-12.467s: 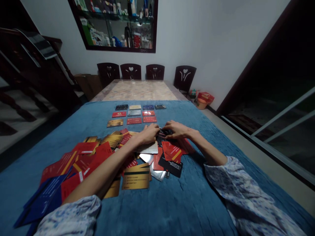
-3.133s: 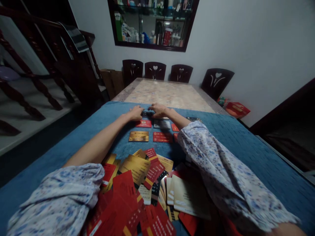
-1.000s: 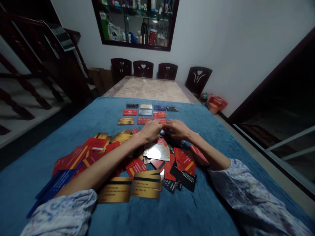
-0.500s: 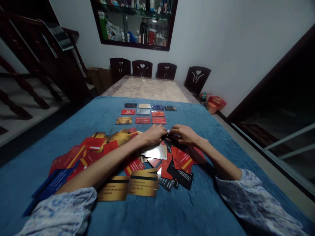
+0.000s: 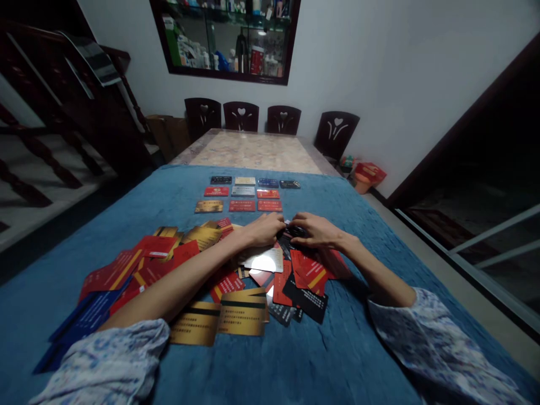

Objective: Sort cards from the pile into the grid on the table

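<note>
My left hand (image 5: 266, 229) is over the far side of a loose pile of plastic cards, its fingers curled closed. What those fingers hold, if anything, is hidden. Close by on the right, my right hand (image 5: 313, 229) has its fingers bent round a few dark cards (image 5: 297, 231). Below the hands lie a shiny silvery card (image 5: 265, 260), red cards (image 5: 310, 270) and a black card (image 5: 306, 298). Gold cards (image 5: 242, 313) lie nearest me. More red cards (image 5: 112, 273) and blue cards (image 5: 86, 315) spread left, partly under my left forearm.
Beyond the pile, neat card stacks stand in three rows, including a red stack (image 5: 242, 206) and a blue stack (image 5: 268, 183). A blue cloth (image 5: 354, 360) covers the near part of the table (image 5: 261, 149). Dark chairs (image 5: 240, 116) stand at the far end.
The view has shifted slightly. My right hand's fingers have moved a little over the dark cards, which show more now. My left hand has stayed nearly in place.
</note>
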`<state>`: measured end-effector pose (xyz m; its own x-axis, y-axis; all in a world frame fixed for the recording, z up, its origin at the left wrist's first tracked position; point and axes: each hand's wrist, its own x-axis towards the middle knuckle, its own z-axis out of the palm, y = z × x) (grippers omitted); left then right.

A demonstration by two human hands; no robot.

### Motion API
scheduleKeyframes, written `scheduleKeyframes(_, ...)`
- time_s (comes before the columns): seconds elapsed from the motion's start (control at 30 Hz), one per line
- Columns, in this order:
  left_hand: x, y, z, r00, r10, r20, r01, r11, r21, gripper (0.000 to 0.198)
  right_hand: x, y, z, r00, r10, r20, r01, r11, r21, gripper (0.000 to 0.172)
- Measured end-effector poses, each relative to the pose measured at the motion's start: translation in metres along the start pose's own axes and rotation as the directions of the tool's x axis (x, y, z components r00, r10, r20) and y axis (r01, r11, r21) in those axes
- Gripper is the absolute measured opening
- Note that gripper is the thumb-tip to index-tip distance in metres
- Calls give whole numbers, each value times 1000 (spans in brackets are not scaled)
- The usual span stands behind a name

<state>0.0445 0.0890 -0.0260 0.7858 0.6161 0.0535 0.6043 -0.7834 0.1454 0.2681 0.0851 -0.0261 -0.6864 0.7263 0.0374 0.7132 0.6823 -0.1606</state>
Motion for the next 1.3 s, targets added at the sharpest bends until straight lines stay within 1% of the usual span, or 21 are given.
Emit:
scheduleKeyframes(0.2, 5, 1, -1, 1000, -11, 25, 10, 1000, 23, 31, 1, 3, 0, 1000, -1, 30, 0, 1000, 20, 41)
scheduleKeyframes(0.4, 8, 0, -1, 1000, 23, 0, -23, 999, 39, 29, 1, 3, -2, 1000, -31, 2, 31, 998, 45, 38)
scheduleKeyframes(0.6, 9, -2, -5, 998, 55, -26, -56, 998, -42, 21, -1, -6, -7, 1000, 13, 6, -13, 1000, 20, 36)
scheduleKeyframes(0.77, 9, -1, -6, 997, 60, -55, -62, 997, -38, 17, -1, -11, -10, 999, 39, 19, -39, 999, 4, 38)
scheduleKeyframes(1.0, 8, 0, -7, 994, 74, -81, -78, 996, -48, 20, -3, -13, -16, 999, 50, 21, -50, 999, 15, 38)
scheduleKeyframes(1.1, 7, 0, -5, 992, 85, -96, -91, 994, -57, 21, -5, -13, -21, 999, 32, 31, -32, 999, 10, 36)
scheduleKeyframes(1.3, 5, -1, -7, 988, 124, -87, -132, 988, -86, 26, -10, -13, -30, 998, -5, 58, 4, 1000, 18, 31)
